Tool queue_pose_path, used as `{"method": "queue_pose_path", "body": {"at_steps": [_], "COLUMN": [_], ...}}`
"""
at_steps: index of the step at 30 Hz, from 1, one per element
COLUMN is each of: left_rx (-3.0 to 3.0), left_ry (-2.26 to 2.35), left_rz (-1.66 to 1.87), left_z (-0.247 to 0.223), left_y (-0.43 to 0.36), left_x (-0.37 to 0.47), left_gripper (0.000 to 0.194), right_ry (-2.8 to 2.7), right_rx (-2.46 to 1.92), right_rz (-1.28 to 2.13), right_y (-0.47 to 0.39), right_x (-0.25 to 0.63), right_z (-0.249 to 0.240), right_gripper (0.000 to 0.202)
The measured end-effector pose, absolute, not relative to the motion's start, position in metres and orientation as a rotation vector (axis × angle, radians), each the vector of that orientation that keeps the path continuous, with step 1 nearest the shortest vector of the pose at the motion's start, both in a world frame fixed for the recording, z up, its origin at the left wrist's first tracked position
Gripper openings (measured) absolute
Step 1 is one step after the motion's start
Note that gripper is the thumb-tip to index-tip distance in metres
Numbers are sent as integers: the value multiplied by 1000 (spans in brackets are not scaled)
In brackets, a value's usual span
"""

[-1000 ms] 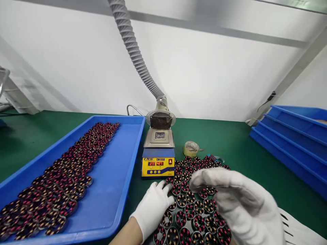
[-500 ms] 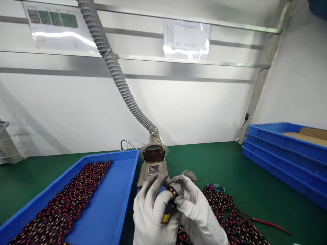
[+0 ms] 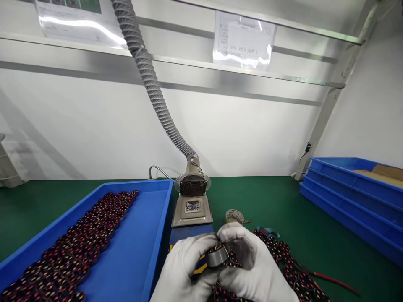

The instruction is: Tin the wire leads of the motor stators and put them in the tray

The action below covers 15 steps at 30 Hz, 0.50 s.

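Note:
Both my hands wear white gloves, grey with dirt at the fingers, and meet low in the centre. Between them is a grey metal ring (image 3: 217,257) with copper-coloured windings inside. My left hand (image 3: 189,266) closes round its left side. My right hand (image 3: 252,262) is curled with its fingertips at the ring's right edge, near a thin wire. Just beyond the hands stands a metal heating unit (image 3: 179,216) with a square shiny recess on top. Under and right of my right hand lies a pile of similar dark rings (image 3: 280,253) with red and pale dots.
Left, a blue tray (image 3: 135,247) holds rows of dark rings (image 3: 91,235). A grey hose (image 3: 151,84) drops to the heating unit. Behind my right hand are a small tin (image 3: 234,216) and a teal-handled tool (image 3: 270,233). Red-handled pliers (image 3: 333,281) and stacked blue trays (image 3: 349,201) are right.
The ring has turned so its grey outer side faces me. My hands have come lower and changed their hold, uncovering more of the heating unit. The camera view has tilted slightly.

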State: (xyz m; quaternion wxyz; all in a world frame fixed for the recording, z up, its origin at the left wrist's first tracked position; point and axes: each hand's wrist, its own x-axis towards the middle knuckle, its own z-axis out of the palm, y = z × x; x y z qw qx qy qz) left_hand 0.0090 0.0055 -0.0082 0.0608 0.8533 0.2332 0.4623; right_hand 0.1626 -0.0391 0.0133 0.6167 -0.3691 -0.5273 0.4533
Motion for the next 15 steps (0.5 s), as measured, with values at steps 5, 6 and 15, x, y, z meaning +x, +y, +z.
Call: {"method": "queue_pose_path", "body": {"at_steps": [5, 6, 15], "left_rx": [2591, 2647, 3049], "left_ry": [621, 622, 751], "left_rz": [1307, 1303, 1419], "left_z": [-3, -3, -10], "left_y": [2, 2, 4], "left_x": [8, 8, -3], "left_gripper": [25, 23, 30], "right_ry": [-1373, -1349, -771], "right_rx": [-803, -788, -439], "right_rz": [865, 847, 1133], "right_y": [-37, -36, -28], "right_x": [169, 168, 165], "right_z": [10, 8, 2], "right_gripper": [8, 3, 18]}}
